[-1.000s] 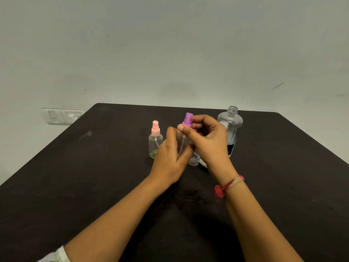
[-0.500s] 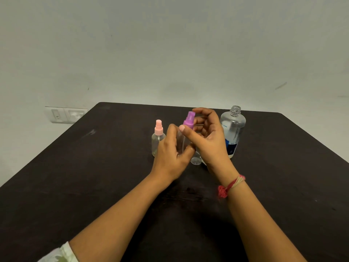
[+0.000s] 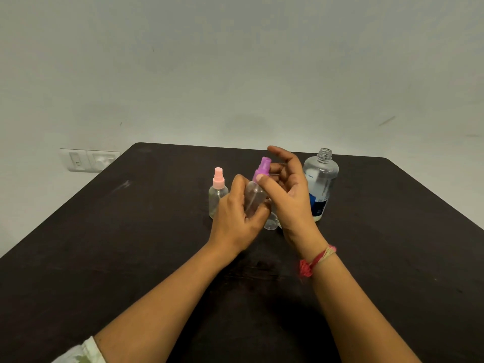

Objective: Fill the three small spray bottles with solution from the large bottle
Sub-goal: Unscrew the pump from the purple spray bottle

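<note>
My left hand (image 3: 235,218) grips a small clear spray bottle (image 3: 253,197), tilted above the dark table (image 3: 131,244). My right hand (image 3: 290,189) pinches its purple spray cap (image 3: 262,167): the thumb lies on the collar, a finger is behind it, and the index finger is raised. A second small bottle with a pink spray cap (image 3: 218,195) stands upright just left of my hands. The large clear bottle (image 3: 320,179), uncapped and blue-labelled, stands to the right behind my right hand. A small clear plastic piece (image 3: 271,224) lies on the table between my hands, mostly hidden.
A white wall switch and socket plate (image 3: 89,159) sits on the wall beyond the table's left edge. The table's far edge runs just behind the bottles. A red thread band (image 3: 314,260) is on my right wrist.
My right hand's fingers have spread out from a tight grip on the purple cap, with the index finger now lifted. The held bottle tilts a bit more to the right.
</note>
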### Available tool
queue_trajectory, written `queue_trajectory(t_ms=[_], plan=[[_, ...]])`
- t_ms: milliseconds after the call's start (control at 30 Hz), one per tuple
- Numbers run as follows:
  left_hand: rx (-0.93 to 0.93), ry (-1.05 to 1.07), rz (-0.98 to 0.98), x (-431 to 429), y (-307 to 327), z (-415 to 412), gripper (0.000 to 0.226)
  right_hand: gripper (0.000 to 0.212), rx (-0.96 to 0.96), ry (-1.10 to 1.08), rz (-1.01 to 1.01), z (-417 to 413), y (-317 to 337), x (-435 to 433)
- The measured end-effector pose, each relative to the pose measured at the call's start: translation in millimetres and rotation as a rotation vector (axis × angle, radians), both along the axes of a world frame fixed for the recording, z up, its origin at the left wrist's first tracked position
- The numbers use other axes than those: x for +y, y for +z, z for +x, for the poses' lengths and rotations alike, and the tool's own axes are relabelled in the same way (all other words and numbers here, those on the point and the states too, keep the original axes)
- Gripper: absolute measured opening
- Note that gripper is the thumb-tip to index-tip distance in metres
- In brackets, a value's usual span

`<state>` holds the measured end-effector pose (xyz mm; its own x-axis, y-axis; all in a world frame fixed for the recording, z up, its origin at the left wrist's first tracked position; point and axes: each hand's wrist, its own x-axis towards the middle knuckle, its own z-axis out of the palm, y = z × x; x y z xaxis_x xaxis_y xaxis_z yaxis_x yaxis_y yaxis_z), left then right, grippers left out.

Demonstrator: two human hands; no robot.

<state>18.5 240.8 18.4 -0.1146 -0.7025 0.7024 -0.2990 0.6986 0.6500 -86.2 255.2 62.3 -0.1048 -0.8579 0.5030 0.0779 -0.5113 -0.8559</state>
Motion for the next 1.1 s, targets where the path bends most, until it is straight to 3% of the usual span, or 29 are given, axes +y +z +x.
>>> queue_trajectory(t_ms=[167, 333, 600, 867, 1100], plan=[[0.01, 0.001, -0.004, -1.9, 0.5, 0.3, 0.033, 0.059, -0.014, 0.094, -0.023, 0.2, 0.9, 0.7], [0.008, -0.005, -0.002, -0.4, -1.0, 0.1, 0.034, 0.073, 0.04, -0.03, -0.032, 2.3, 0.3, 1.2], [-0.013, 0.038, -0.019, -1.9, -1.0, 1.2, 0.034, 0.066, -0.052, 0.087, -0.02, 0.4, -1.9, -0.9], [-0.022, 0.029, -0.002, -2.3, -1.0, -0.1, 0.035, 0.067, 0.018, -0.053, -0.041, 0.7, -2.0, -2.0], [-0.01, 0.032, -0.002, -3.2, 0.8, 0.8, 0.035, 0.065, -0.073, 0.099, 0.002, 0.2, 1.0, -1.2]])
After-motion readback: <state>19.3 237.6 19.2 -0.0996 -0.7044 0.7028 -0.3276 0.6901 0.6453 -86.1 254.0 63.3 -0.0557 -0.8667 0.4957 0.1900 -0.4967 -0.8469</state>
